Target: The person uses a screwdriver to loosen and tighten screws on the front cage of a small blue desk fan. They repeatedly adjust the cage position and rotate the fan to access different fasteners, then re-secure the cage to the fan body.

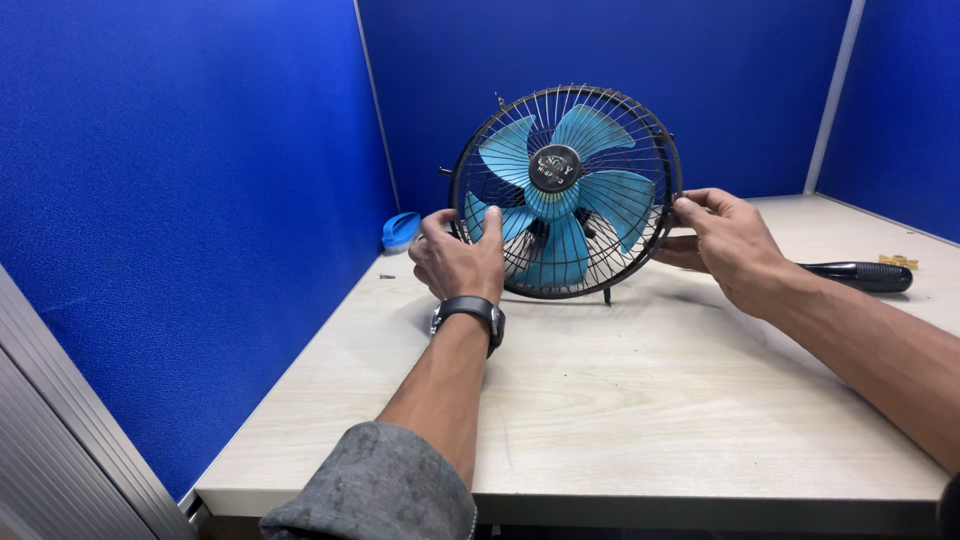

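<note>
Behind the fan [566, 190], its base and motor go unseen; the screwdriver [858, 276] shaft hides behind the right hand [730, 245]; at nine o'clock, a tiny screw [386, 276] barely registers.

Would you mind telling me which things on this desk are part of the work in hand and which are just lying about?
In hand:
- table fan with black wire guard and blue blades
- left hand gripping the guard's left rim
- right hand gripping its right rim

Lying about:
- black tool handle
- blue cap
- small screw
- small yellow piece
</note>
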